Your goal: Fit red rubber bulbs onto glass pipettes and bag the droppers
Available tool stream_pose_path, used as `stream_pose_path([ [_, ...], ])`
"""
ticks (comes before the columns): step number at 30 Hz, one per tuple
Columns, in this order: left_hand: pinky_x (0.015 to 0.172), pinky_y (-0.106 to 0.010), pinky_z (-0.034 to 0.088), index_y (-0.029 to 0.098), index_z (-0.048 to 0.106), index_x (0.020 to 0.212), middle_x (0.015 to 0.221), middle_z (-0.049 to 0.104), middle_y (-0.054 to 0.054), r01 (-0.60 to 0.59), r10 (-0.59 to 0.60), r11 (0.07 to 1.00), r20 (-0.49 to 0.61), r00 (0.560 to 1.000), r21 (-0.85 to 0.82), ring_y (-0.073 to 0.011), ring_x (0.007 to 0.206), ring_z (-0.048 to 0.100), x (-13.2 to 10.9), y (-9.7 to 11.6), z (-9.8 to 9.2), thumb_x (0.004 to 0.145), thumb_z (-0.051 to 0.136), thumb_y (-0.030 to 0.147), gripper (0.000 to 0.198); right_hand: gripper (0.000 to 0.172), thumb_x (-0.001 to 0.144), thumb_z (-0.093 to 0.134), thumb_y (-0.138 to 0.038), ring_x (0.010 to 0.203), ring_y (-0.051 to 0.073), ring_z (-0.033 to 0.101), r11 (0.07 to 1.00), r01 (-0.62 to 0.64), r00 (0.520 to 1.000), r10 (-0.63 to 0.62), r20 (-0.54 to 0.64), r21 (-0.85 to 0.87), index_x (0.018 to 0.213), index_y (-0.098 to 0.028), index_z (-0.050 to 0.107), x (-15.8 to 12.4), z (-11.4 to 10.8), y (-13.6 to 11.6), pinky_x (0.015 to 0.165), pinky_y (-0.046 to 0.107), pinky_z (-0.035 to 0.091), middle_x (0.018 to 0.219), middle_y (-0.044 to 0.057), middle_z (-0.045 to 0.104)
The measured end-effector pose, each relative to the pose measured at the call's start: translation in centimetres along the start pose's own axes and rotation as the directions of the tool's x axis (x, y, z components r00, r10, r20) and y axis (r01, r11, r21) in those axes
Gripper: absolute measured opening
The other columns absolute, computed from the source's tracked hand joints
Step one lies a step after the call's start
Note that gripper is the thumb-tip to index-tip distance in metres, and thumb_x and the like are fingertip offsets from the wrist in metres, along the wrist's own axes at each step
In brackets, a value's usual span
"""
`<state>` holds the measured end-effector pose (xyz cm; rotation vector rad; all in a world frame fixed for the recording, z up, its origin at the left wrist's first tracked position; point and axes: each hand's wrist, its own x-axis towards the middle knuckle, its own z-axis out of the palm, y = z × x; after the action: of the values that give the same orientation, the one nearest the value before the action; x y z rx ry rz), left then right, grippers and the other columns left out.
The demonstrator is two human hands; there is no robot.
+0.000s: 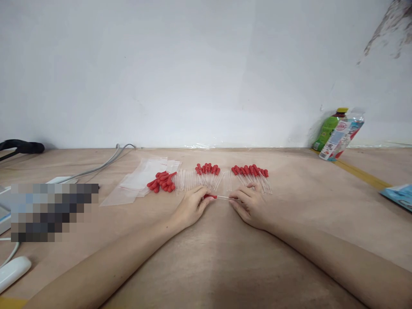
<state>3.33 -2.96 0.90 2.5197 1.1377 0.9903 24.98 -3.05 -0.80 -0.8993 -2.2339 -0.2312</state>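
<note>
My left hand [192, 205] is closed on a red rubber bulb [211, 196]. A thin clear dropper tube [222, 197] runs from the bulb's mouth to the pinched fingers of my right hand [250, 205]. The bulb and tube lie in one line, level, just above the table; how deep the tube sits in the bulb is hidden. Beyond my left hand are a heap of loose red bulbs [164, 182] and a row of bare clear tubes [186, 179]. Two groups of red-capped droppers, one in the middle [207, 168] and one at the right [247, 171], lie with bulbs toward the wall.
Clear plastic bags [128, 187] lie left of the bulbs. Farther left are a grey cable [107, 163], a white mouse [14, 272] and a pixelated area. Two bottles, one green [328, 131] and one clear with a label [341, 137], lean by the wall; a blue packet [399, 196] lies right.
</note>
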Motion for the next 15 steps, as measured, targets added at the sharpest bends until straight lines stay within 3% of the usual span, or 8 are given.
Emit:
stream_pose_path([
  [7,0.068,-0.024,0.042,0.017,0.056,0.088,0.080,0.061,0.000,0.042,-0.039,0.996,0.041,0.998,-0.073,-0.0125,0.074,0.055,-0.10,0.20,0.05,0.087,0.043,0.026,0.016,0.016,0.086,0.040,-0.023,0.067,0.011,0.052,0.998,0.026,0.999,-0.028,0.026,0.062,0.085,-0.019,0.055,-0.24,0.50,0.32,0.081,0.032,0.026,0.075,0.001,0.061],
  [15,0.072,-0.024,0.044,0.017,0.058,0.090,0.083,0.062,-0.002,-0.025,0.033,0.995,0.088,0.996,-0.094,-0.0128,0.077,0.057,-0.38,-0.06,0.12,0.088,0.042,0.028,0.020,0.019,0.087,0.040,-0.022,0.070,0.012,0.053,0.989,0.044,0.996,-0.054,0.068,0.140,0.087,-0.019,0.059,-0.03,0.34,0.65,0.079,0.032,0.026,0.078,0.002,0.062],
])
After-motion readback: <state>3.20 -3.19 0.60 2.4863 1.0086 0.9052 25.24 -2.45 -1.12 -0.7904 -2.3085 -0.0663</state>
